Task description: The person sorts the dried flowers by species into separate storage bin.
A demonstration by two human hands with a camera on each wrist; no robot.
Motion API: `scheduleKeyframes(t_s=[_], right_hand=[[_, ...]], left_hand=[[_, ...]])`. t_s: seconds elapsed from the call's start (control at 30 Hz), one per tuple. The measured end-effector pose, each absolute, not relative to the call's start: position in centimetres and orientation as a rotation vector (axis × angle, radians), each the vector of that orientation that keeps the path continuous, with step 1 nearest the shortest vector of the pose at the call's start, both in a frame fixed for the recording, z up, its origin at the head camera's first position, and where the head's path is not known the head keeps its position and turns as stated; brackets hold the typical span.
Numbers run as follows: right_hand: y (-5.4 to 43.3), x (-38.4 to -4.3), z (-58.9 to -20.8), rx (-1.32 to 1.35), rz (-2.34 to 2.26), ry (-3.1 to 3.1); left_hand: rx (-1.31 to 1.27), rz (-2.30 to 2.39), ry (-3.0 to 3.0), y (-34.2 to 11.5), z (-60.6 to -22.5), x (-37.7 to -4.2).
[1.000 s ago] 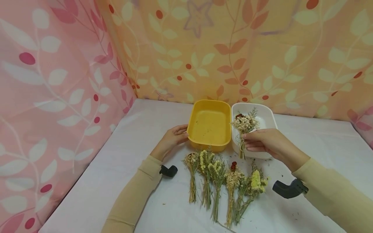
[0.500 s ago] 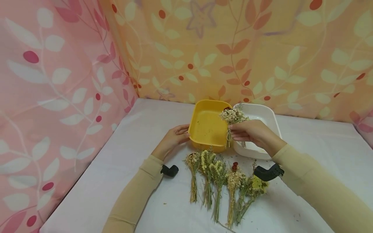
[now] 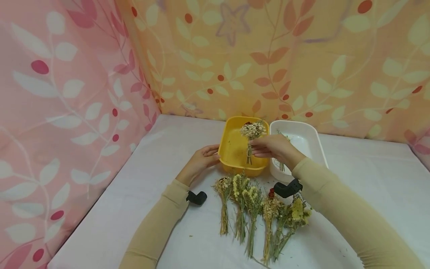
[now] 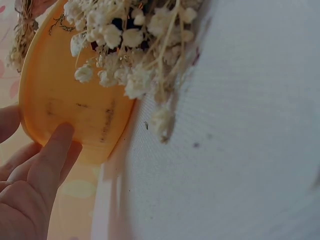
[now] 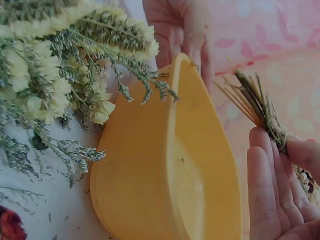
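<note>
My right hand point(image 3: 273, 146) pinches the tied stems of a dried flower bouquet point(image 3: 252, 129), with cream blossoms and a dark red bloom, over the yellow bin point(image 3: 231, 169). In the right wrist view, the bouquet's cut stem ends point(image 5: 252, 95) stick out past the fingers and thumb. My left hand point(image 3: 201, 161) rests against the bin's left side. Its extended index finger point(image 4: 56, 150) touches the outer wall in the left wrist view, and the thumb lies by the rim.
A white bin point(image 3: 310, 144) stands right of the yellow one, with another bouquet point(image 3: 282, 164) in it, partly behind my right hand. Several dried bouquets point(image 3: 254, 213) lie in a row in front, near both forearms. Patterned cloth point(image 3: 208, 56) hangs close behind the bins.
My right hand has carried the bouquet leftward from over the white bin to over the yellow bin, uncovering another bouquet in the white bin. My left hand has stayed at the yellow bin's side.
</note>
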State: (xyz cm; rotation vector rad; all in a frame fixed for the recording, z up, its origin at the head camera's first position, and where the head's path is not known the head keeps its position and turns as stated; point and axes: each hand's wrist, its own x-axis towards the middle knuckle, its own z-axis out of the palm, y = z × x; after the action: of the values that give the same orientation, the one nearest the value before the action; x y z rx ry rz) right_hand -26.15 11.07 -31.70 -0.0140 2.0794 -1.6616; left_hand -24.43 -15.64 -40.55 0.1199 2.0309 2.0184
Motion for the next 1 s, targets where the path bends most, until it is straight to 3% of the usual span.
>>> scheduleKeyframes(t_s=[1.0], right_hand=[[5.8, -29.3, -35.8, 0.183, -1.802, 2.082]], left_hand=[[0.119, 2.027, 2.004, -15.5, -40.4, -24.4]])
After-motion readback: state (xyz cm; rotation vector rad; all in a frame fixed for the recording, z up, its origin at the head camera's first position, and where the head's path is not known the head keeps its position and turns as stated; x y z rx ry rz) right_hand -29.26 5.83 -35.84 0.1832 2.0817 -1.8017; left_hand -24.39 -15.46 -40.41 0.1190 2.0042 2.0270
